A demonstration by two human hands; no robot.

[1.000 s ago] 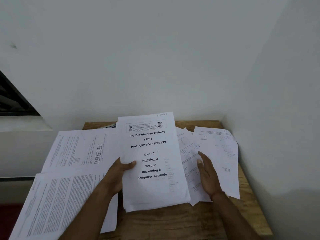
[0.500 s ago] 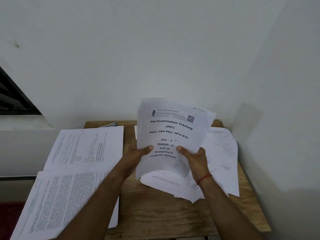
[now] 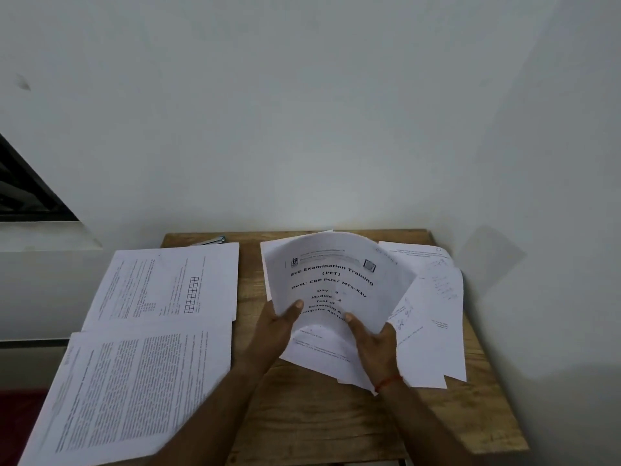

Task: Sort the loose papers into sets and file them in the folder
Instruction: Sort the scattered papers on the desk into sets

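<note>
1. Position: the cover-sheet set is held clear of the tabletop, over its right half. It extends away from both hands toward the far edge, with its long axis running near-to-far and tilted slightly right.
2. Grip: the left hand pinches the set's near left corner, thumb on top. The right hand pinches the near edge just beside it, thumb also on top.
3. Reach: the left hand is nearer to the two printed stacks. The far stack lies at the far left; the near stack overhangs the left edge.
4. Condition: the set bows upward in an arch, title page uppermost, with its sheets not squared.
5. Remainder: loose papers lie spread beneath the set and out toward the right edge.
6. Folder: a thin dark item at the far left corner, mostly covered, is possibly the folder; this cannot be confirmed.
</note>
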